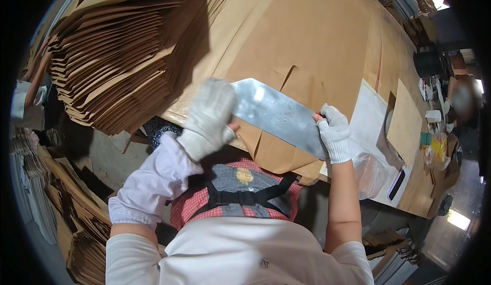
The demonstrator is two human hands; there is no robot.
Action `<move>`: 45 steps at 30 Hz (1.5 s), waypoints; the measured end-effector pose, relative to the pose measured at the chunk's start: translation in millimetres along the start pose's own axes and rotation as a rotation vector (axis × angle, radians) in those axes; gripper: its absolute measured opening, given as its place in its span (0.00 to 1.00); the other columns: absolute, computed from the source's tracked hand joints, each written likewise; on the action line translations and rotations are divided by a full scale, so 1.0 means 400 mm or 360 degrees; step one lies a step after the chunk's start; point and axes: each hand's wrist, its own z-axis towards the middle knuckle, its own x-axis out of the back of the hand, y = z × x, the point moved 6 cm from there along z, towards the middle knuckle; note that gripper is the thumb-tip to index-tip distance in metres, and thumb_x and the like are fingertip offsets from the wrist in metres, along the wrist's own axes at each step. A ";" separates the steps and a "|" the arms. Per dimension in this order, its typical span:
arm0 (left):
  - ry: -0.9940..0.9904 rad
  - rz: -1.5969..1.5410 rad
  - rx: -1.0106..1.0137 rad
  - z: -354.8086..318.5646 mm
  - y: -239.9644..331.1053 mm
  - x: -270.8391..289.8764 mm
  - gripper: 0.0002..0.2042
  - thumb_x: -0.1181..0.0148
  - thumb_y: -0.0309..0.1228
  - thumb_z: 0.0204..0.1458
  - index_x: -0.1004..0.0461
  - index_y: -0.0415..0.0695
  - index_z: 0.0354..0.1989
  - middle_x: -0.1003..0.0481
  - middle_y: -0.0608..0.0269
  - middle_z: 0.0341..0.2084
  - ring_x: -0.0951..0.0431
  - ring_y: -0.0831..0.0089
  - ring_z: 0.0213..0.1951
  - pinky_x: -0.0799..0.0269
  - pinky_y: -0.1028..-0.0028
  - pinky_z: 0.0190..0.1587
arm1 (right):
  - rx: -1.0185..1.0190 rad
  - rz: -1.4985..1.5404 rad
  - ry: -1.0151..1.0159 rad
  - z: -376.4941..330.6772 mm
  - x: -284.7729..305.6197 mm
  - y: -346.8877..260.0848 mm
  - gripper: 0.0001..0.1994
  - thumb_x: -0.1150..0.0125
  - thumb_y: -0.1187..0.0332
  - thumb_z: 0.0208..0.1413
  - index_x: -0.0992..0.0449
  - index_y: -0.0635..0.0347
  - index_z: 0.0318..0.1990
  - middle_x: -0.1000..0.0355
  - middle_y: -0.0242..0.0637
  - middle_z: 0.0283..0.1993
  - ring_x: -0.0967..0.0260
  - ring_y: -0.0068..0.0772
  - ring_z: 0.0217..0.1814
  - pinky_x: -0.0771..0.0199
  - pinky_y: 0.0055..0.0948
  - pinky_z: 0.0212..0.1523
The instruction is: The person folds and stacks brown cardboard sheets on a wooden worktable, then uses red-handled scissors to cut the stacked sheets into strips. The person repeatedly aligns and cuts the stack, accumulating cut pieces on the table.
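Note:
A flat, shiny metal plate [279,113] with an angled left end lies slantwise over the brown kraft paper [302,39] on the table. My right hand [335,126], in a white knit glove with bare fingertips, is closed on the plate's right end. Close by the plate's left end is my left hand [209,113], also gloved and smeared by motion, so its finger positions do not show clearly. Below the plate, a folded paper flap [276,152] hangs at the table's near edge. A slit and raised fold mark the paper just above the plate.
A large fanned stack of folded brown paper [117,55] fills the table's left side. To the right are a white board [368,106], a tan card [404,121], clear plastic [371,175] and a dark phone-like object [396,184]. Another person's arm [38,78] shows at far left.

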 end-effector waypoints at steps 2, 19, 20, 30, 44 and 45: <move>0.0172 -0.0222 -0.0306 -0.027 0.038 -0.047 0.29 0.37 0.29 0.34 0.36 0.38 0.50 0.35 0.50 0.52 0.38 0.49 0.58 0.39 0.56 0.60 | 0.0020 0.0057 -0.0044 0.022 -0.015 -0.014 0.08 0.40 0.65 0.50 0.27 0.60 0.29 0.30 0.46 0.28 0.31 0.51 0.32 0.33 0.41 0.34; 0.0122 -0.0189 -0.0274 -0.034 0.033 -0.067 0.30 0.37 0.28 0.37 0.36 0.37 0.53 0.36 0.50 0.56 0.40 0.47 0.61 0.38 0.57 0.61 | 0.0078 0.0014 -0.0084 0.030 -0.019 -0.023 0.07 0.40 0.65 0.50 0.27 0.57 0.30 0.29 0.43 0.29 0.30 0.49 0.34 0.32 0.42 0.34; 0.0115 -0.0185 -0.0260 -0.035 0.032 -0.070 0.29 0.38 0.28 0.37 0.36 0.38 0.53 0.36 0.50 0.56 0.40 0.47 0.61 0.38 0.57 0.61 | 0.0092 0.0004 -0.0068 0.028 -0.017 -0.025 0.06 0.40 0.65 0.50 0.27 0.57 0.29 0.29 0.43 0.29 0.30 0.49 0.33 0.31 0.42 0.34; 0.0083 0.0022 -0.0325 -0.032 0.058 -0.101 0.28 0.42 0.25 0.42 0.37 0.34 0.56 0.37 0.44 0.58 0.42 0.42 0.63 0.43 0.54 0.63 | 0.0420 -0.0531 -0.0064 -0.036 -0.070 -0.159 0.26 0.37 0.52 0.44 0.25 0.60 0.48 0.34 0.41 0.56 0.41 0.40 0.61 0.51 0.45 0.69; -0.0049 0.0300 -0.0316 -0.032 0.080 -0.120 0.29 0.47 0.29 0.44 0.37 0.42 0.60 0.41 0.46 0.62 0.45 0.43 0.65 0.47 0.55 0.66 | 0.0434 -0.0298 0.0147 -0.080 -0.044 -0.125 0.32 0.34 0.48 0.42 0.26 0.62 0.51 0.34 0.41 0.59 0.41 0.40 0.63 0.50 0.48 0.69; -0.0048 0.0306 -0.0309 -0.033 0.085 -0.111 0.30 0.46 0.29 0.42 0.36 0.41 0.59 0.40 0.46 0.62 0.44 0.44 0.65 0.46 0.55 0.65 | 0.0447 -0.0254 0.0141 -0.078 -0.041 -0.129 0.31 0.34 0.49 0.42 0.26 0.62 0.51 0.34 0.41 0.59 0.41 0.41 0.63 0.49 0.48 0.69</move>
